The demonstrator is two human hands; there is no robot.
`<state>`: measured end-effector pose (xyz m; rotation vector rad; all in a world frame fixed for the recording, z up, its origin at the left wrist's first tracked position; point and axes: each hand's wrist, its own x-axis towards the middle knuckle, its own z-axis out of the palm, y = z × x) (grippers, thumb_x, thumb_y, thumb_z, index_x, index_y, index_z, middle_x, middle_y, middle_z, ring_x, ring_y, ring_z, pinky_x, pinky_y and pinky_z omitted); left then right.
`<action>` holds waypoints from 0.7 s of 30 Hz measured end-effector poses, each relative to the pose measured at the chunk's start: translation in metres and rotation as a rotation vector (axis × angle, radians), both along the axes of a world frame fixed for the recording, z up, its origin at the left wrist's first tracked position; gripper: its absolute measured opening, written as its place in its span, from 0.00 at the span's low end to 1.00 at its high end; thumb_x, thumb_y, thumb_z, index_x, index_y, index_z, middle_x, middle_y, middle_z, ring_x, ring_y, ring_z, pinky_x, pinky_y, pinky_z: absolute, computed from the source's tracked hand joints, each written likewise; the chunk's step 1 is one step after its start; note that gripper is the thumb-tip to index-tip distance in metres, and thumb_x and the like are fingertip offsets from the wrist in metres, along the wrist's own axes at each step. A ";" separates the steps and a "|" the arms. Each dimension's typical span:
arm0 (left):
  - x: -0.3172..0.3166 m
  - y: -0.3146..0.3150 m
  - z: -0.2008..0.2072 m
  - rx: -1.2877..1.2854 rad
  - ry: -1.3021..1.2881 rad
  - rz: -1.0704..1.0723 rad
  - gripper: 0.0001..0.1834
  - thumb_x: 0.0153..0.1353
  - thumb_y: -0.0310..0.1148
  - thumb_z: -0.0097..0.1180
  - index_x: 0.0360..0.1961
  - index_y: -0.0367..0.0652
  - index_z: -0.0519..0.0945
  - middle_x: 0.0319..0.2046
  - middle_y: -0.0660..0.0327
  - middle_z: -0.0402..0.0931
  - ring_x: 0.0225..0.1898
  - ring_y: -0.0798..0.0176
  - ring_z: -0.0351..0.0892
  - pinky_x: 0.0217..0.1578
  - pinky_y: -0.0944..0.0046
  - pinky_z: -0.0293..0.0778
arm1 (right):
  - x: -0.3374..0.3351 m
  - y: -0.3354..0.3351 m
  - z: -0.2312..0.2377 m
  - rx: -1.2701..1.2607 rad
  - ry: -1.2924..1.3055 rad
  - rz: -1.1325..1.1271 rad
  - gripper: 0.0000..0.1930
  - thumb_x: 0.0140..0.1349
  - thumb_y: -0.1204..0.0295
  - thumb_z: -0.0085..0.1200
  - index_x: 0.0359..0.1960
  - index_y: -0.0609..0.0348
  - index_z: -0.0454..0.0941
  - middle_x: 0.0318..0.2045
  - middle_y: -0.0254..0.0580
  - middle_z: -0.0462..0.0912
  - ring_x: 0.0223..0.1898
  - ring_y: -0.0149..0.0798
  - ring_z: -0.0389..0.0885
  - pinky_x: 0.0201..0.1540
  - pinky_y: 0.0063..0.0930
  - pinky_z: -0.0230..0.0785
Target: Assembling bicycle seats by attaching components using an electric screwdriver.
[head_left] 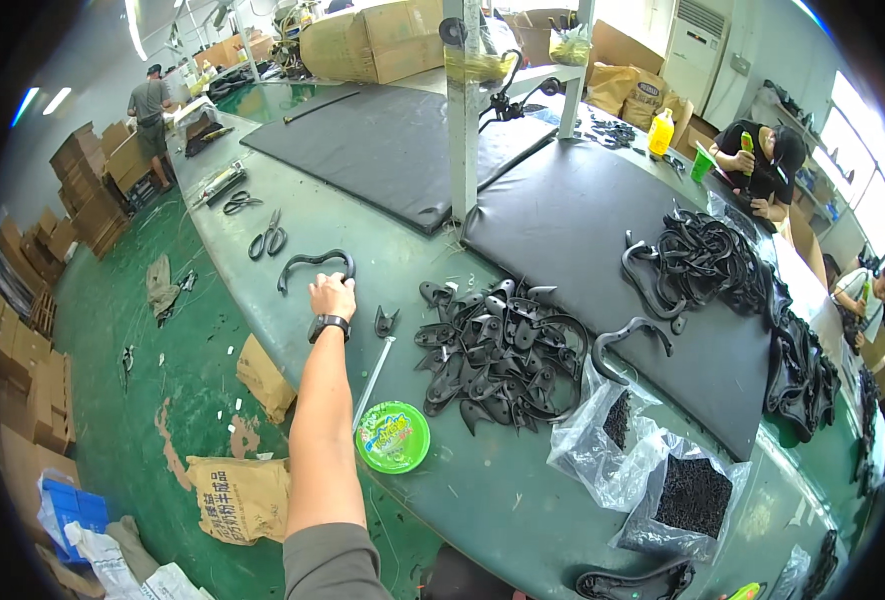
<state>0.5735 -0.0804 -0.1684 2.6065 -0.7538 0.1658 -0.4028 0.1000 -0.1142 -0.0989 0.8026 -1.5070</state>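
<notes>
My left hand (333, 297), with a dark watch on its wrist, reaches out over the left part of the green table (413, 255). Its fingers are closed on one end of a curved black strip (301, 260) that lies on the tabletop. Close to the hand is a single small black moulded piece (386, 321). Right of it spreads a heap of similar black moulded pieces (498, 350). Beyond the strip lie scissors (269, 238) and a second, smaller pair of scissors (242, 202). My right hand does not show.
A round green lid (393, 437) sits at the near edge. Clear bags (698, 495) hold small black bits. Black padded mats (583, 220) cover the far table, with piled black strips (708, 255) on the right. A white post (463, 130) stands mid-table. A co-worker (773, 160) works at far right.
</notes>
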 end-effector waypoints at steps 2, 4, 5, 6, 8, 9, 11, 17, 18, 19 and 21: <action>0.011 0.010 0.000 -0.107 -0.021 -0.099 0.17 0.59 0.45 0.57 0.44 0.48 0.85 0.43 0.55 0.80 0.45 0.51 0.78 0.48 0.52 0.72 | 0.000 0.000 -0.006 0.007 0.001 0.033 0.34 0.60 0.39 0.51 0.47 0.62 0.69 0.21 0.34 0.64 0.20 0.33 0.62 0.24 0.27 0.58; 0.024 0.018 0.004 -0.493 0.299 -0.214 0.15 0.60 0.40 0.60 0.46 0.45 0.84 0.38 0.58 0.83 0.36 0.62 0.82 0.39 0.60 0.76 | -0.003 -0.003 -0.011 0.027 -0.015 0.068 0.34 0.59 0.38 0.50 0.47 0.62 0.69 0.21 0.34 0.64 0.20 0.33 0.62 0.23 0.27 0.58; 0.008 0.009 0.014 -0.662 0.653 -0.315 0.15 0.61 0.33 0.60 0.48 0.39 0.82 0.37 0.60 0.84 0.33 0.70 0.81 0.35 0.69 0.76 | -0.006 -0.002 -0.010 0.028 -0.005 0.062 0.35 0.59 0.38 0.50 0.47 0.62 0.69 0.21 0.34 0.64 0.20 0.33 0.62 0.23 0.27 0.58; -0.024 0.001 0.033 -0.766 0.754 -0.386 0.16 0.61 0.31 0.60 0.49 0.37 0.80 0.36 0.61 0.82 0.33 0.72 0.79 0.36 0.70 0.75 | -0.012 0.000 -0.007 0.024 0.010 0.046 0.35 0.59 0.37 0.50 0.47 0.62 0.69 0.21 0.34 0.64 0.20 0.33 0.61 0.23 0.27 0.58; -0.065 0.013 0.081 -0.863 0.832 -0.563 0.17 0.62 0.27 0.60 0.51 0.35 0.78 0.36 0.62 0.80 0.34 0.72 0.77 0.38 0.71 0.75 | -0.021 -0.001 -0.015 0.056 0.076 0.005 0.37 0.58 0.35 0.48 0.48 0.61 0.69 0.21 0.35 0.64 0.20 0.33 0.60 0.21 0.27 0.56; -0.085 0.018 0.103 -0.789 0.793 -0.609 0.17 0.61 0.27 0.60 0.51 0.35 0.78 0.36 0.62 0.80 0.35 0.72 0.77 0.39 0.71 0.75 | -0.019 -0.003 -0.015 0.055 0.122 0.008 0.38 0.58 0.34 0.48 0.48 0.61 0.69 0.21 0.34 0.63 0.20 0.33 0.60 0.21 0.26 0.55; -0.145 0.009 0.146 -0.722 0.788 -0.748 0.15 0.62 0.26 0.59 0.49 0.34 0.77 0.36 0.62 0.80 0.36 0.70 0.78 0.41 0.70 0.74 | -0.091 0.007 -0.062 -0.012 0.304 0.010 0.39 0.57 0.33 0.47 0.50 0.60 0.69 0.21 0.34 0.62 0.19 0.33 0.58 0.21 0.25 0.54; -0.324 0.019 0.210 -0.617 0.698 -1.068 0.06 0.62 0.19 0.51 0.41 0.34 0.76 0.36 0.66 0.70 0.35 0.74 0.72 0.38 0.72 0.71 | -0.039 0.003 -0.046 -0.030 0.020 -0.184 0.36 0.65 0.34 0.37 0.45 0.59 0.74 0.15 0.30 0.63 0.11 0.28 0.57 0.16 0.25 0.53; -0.352 0.018 0.208 -0.681 0.746 -1.135 0.08 0.63 0.18 0.50 0.42 0.34 0.75 0.39 0.66 0.70 0.36 0.74 0.72 0.40 0.72 0.73 | -0.034 0.005 -0.042 -0.059 0.002 -0.193 0.35 0.64 0.34 0.38 0.44 0.59 0.74 0.15 0.30 0.63 0.11 0.27 0.57 0.16 0.25 0.53; -0.378 0.021 0.208 -0.699 0.829 -1.123 0.09 0.64 0.18 0.48 0.45 0.35 0.74 0.39 0.66 0.70 0.37 0.74 0.72 0.42 0.71 0.75 | -0.027 0.002 -0.039 -0.084 -0.029 -0.180 0.35 0.64 0.34 0.39 0.43 0.59 0.73 0.14 0.30 0.63 0.11 0.27 0.57 0.16 0.25 0.53; -0.429 0.022 0.204 -0.677 0.928 -1.162 0.11 0.65 0.19 0.47 0.48 0.35 0.72 0.38 0.64 0.70 0.38 0.73 0.74 0.42 0.70 0.77 | -0.023 0.003 -0.033 -0.147 -0.055 -0.152 0.34 0.64 0.35 0.40 0.45 0.59 0.71 0.15 0.31 0.63 0.13 0.28 0.59 0.17 0.25 0.57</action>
